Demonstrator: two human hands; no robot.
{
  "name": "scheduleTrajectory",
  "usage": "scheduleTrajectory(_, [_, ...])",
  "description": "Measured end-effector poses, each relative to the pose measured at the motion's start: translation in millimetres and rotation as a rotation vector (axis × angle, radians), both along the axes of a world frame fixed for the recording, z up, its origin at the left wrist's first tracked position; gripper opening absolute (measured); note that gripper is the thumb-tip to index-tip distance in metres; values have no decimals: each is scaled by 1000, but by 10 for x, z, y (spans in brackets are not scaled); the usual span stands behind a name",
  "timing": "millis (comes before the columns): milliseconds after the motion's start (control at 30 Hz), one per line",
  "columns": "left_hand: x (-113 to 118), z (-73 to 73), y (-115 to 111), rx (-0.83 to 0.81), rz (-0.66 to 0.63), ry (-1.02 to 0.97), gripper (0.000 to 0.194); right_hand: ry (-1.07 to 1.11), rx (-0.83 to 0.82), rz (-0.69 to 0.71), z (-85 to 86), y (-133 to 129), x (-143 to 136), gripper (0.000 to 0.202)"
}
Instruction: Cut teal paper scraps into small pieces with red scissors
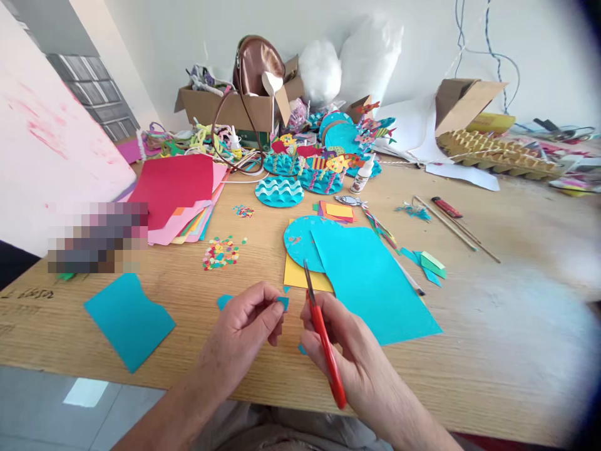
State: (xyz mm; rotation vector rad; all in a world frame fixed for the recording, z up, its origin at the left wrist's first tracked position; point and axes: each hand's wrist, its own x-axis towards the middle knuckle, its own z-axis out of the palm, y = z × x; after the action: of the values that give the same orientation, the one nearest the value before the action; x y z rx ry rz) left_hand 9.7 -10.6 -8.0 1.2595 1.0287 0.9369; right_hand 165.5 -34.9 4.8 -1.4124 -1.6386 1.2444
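Between the thumb and fingers of my left hand [251, 322] is a small piece of blue paper [282, 303]. My right hand [345, 341] grips red-handled scissors [323, 351], their blades pointing away from me and looking closed. Just beyond the scissor tips lies a blue disc [300, 241], partly over a yellow sheet [305, 279]. A large blue sheet [380, 282] overlaps the disc on the right. Blue scraps lie by my hands, one [224, 302] partly behind my left hand. Another cut blue sheet [130, 322] rests at the left.
Coloured paper dots [220, 254] lie left of the disc, near a stack of coloured sheets [173, 194]. Behind are decorated blue craft pieces [323, 178], a glue bottle [364, 175] and a cardboard box [206, 106]. Thin sticks [446, 222] and a red cutter [446, 207] lie right.
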Motion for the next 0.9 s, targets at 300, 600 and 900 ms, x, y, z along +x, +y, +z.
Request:
scheduleTrajectory(300, [-41, 60, 8, 43, -28, -14, 18, -319, 23, 87, -56, -113, 35, 22])
scheduleTrajectory(600, [-35, 65, 5, 43, -96, 21, 16, -327, 31, 90, -21, -128, 24, 22])
scheduleTrajectory(900, [-57, 87, 3, 38, -140, 64, 17, -284, 70, 92, -47, -140, 32, 22])
